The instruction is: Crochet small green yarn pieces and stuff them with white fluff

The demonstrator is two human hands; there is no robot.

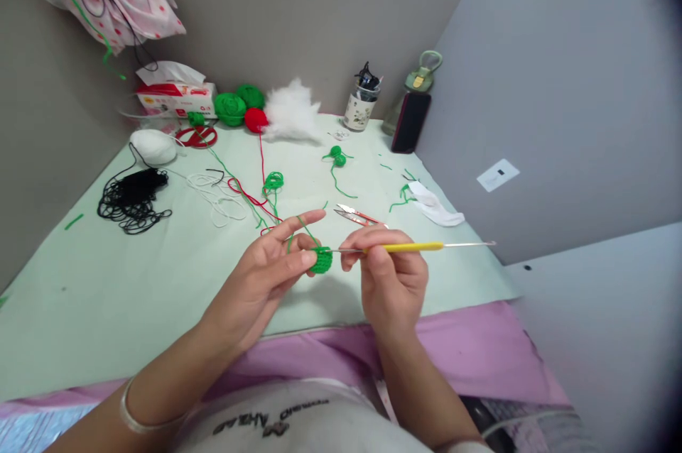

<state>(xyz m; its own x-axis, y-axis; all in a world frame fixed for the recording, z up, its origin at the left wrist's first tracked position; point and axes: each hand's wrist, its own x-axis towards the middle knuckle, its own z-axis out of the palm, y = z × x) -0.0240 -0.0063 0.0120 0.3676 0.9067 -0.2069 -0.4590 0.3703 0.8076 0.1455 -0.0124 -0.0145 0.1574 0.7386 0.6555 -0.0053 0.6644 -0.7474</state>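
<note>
Between the thumb and fingers of my left hand (266, 265) is a small green crochet piece (322, 261), cup-like in shape. Green yarn runs from it up over my raised left index finger. My right hand (391, 272) grips a yellow-handled crochet hook (413, 248) much like a pen. The hook's left metal end meets the top edge of the green piece; the other metal end points right. Just beyond my right fingers lie red-handled thread snips (354, 214), partly covered by the hand.
Behind my hands are a green yarn coil (273, 182), small green crochet balls (338, 156), black yarn (136, 194), white yarn (153, 147), a red yarn ball (256, 120) and white stuffing (293, 112). A jar (361, 106), phone (411, 123) and bottle (420, 77) stand by the right wall.
</note>
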